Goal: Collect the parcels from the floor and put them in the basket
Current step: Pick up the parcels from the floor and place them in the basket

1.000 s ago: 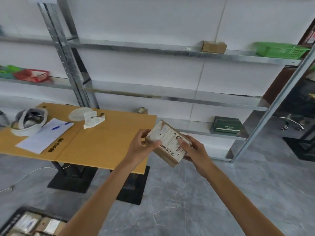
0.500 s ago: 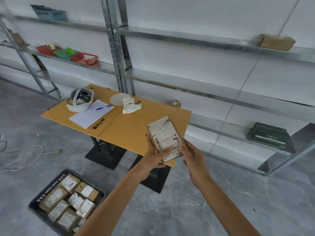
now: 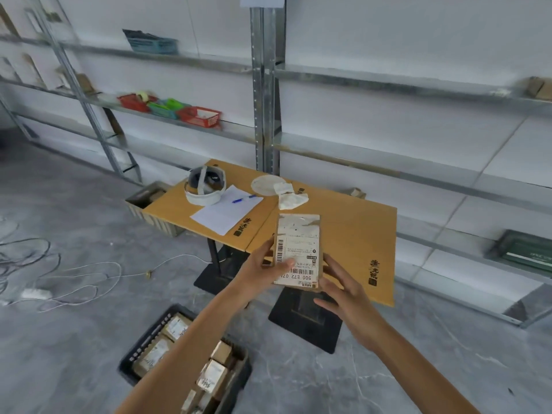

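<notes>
- A small cardboard parcel (image 3: 298, 249) sits at the centre of the frame, held upright in the air with its white shipping label and barcodes facing the camera.
- The left hand (image 3: 260, 271) grips the parcel's left edge, thumb pressed across the lower part of the label and the other fingers wrapped behind.
- The right hand (image 3: 343, 289) is at the parcel's lower right corner; its fingers are spread and loose, the upper ones touching or just beside the box's right side, not clenched around it.
- The dark plastic basket (image 3: 140, 348) lies on the grey floor in the lower left-centre of the frame, partly hidden by the left forearm, and holds several labelled parcels.
- Behind the held parcel, in the middle of the frame, stands a yellow-brown table (image 3: 358, 228) on black bases.
- On the table lie a white headset-like band (image 3: 204, 186), a sheet of paper (image 3: 227, 212) with a blue pen (image 3: 243, 199) on it, a round white disc (image 3: 264, 184) and a crumpled tissue (image 3: 291, 200).
- Metal shelving (image 3: 264, 85) runs along the white wall; red and green trays (image 3: 170, 110) rest on a shelf in the upper left.
- White cables (image 3: 74, 273) trail over the floor at the left.
</notes>
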The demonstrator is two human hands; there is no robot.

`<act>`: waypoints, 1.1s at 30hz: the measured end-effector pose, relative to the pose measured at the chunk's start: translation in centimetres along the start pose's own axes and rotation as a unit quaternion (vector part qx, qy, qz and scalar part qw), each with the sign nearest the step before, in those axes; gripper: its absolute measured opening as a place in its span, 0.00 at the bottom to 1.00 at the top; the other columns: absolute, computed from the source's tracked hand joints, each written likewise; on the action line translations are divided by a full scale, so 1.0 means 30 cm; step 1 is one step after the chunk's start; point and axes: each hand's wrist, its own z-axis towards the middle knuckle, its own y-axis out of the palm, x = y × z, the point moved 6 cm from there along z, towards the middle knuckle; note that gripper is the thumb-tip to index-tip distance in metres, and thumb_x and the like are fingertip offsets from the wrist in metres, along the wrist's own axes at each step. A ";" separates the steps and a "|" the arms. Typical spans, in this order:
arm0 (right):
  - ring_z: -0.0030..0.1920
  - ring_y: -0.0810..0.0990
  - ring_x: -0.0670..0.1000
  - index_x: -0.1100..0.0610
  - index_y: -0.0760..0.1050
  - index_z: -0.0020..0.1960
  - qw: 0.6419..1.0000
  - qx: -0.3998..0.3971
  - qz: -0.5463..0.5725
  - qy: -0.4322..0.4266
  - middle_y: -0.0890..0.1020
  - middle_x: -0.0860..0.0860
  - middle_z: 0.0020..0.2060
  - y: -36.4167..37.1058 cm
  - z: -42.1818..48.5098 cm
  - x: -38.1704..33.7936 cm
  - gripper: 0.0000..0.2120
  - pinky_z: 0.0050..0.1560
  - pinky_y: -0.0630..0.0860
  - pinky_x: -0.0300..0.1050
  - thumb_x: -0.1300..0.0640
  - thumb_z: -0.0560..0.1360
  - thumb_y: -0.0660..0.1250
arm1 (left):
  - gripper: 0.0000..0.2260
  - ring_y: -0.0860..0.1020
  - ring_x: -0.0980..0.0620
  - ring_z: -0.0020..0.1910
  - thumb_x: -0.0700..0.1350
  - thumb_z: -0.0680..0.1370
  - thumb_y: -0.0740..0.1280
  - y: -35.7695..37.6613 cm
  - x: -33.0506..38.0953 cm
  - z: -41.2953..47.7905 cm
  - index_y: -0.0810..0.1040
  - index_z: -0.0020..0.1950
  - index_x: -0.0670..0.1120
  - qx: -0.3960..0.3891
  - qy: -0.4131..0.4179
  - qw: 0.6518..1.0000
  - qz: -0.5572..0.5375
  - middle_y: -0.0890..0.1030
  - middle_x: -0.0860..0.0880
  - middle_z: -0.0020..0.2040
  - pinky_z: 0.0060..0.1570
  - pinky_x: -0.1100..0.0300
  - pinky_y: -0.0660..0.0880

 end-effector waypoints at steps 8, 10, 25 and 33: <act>0.61 0.78 0.48 0.38 0.65 0.69 1.000 0.001 -0.007 0.006 0.78 0.43 0.60 0.298 0.116 0.009 0.24 0.64 0.74 0.52 0.53 0.77 0.65 | 0.17 0.79 0.59 0.49 0.54 0.69 0.73 -0.352 -0.123 0.027 0.68 0.51 0.60 0.039 -0.024 0.998 0.034 0.78 0.62 0.49 0.47 0.56 0.81; 0.59 0.79 0.46 0.40 0.65 0.69 1.000 0.005 -0.011 0.004 0.80 0.41 0.57 0.332 0.173 0.019 0.24 0.63 0.75 0.50 0.52 0.76 0.66 | 0.18 0.80 0.58 0.49 0.53 0.70 0.73 -0.405 -0.150 0.063 0.68 0.52 0.58 0.040 -0.029 0.998 0.025 0.78 0.60 0.49 0.46 0.57 0.81; 0.56 0.81 0.45 0.35 0.71 0.59 0.999 -0.005 0.005 0.031 0.81 0.37 0.51 0.491 0.669 0.031 0.19 0.53 0.80 0.42 0.50 0.72 0.68 | 0.19 0.80 0.54 0.51 0.56 0.70 0.72 -0.716 -0.267 0.437 0.68 0.55 0.54 0.033 -0.081 0.996 0.004 0.79 0.54 0.53 0.50 0.53 0.81; 0.53 0.82 0.44 0.41 0.65 0.66 0.997 0.055 0.024 0.050 0.77 0.48 0.59 0.620 0.730 0.079 0.24 0.56 0.79 0.46 0.52 0.73 0.69 | 0.16 0.80 0.52 0.53 0.52 0.74 0.69 -0.835 -0.342 0.498 0.70 0.58 0.50 -0.005 -0.097 0.995 0.006 0.79 0.53 0.53 0.51 0.52 0.80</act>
